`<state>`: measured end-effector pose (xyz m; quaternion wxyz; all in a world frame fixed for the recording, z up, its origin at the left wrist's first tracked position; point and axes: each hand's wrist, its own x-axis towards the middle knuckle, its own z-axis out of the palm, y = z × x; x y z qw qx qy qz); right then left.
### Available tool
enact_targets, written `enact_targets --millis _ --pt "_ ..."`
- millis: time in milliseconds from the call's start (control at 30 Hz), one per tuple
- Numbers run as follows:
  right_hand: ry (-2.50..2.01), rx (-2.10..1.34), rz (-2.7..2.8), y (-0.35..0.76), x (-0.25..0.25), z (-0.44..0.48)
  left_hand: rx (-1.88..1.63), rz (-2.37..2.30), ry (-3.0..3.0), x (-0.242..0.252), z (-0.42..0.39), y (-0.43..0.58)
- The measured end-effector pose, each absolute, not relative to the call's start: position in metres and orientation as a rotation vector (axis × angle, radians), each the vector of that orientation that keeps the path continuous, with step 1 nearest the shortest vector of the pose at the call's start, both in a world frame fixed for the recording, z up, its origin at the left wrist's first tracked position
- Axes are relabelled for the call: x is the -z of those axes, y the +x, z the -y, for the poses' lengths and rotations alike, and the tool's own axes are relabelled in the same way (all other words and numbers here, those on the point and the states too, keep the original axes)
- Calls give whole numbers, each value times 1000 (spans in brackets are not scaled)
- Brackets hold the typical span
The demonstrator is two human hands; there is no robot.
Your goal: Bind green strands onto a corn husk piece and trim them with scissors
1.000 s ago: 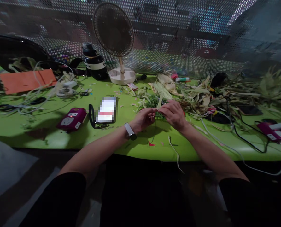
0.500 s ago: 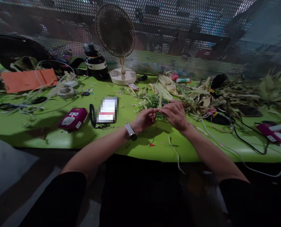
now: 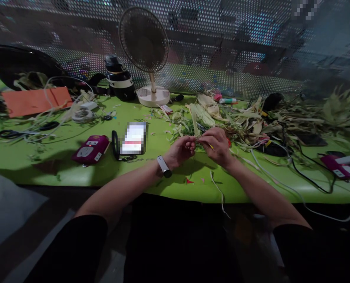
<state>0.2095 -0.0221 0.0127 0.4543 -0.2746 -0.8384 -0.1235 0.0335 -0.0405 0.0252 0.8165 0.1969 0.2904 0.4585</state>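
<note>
Pale husk strip stands up out of the fingers, well in front of the fan and a little to its right, above the green worktop. Left hand and right hand meet there, fingertips of both pinched shut on the strip's lower end. Heap of husks lies just behind the hands, spreading right of the fan; watch on the left wrist, magenta device front-left of the fan.
</note>
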Motion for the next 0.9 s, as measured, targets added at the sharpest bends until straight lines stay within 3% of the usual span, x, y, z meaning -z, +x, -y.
enact_targets --millis 633,767,900 --pt "-788 -815 1687 197 -6 22 -1091 -626 783 -14 42 34" --pt "-804 -740 1695 198 -3 18 -1083 -653 787 -16 40 33" --pt "-765 -266 1851 204 -9 19 -1092 -699 786 -18 39 32"
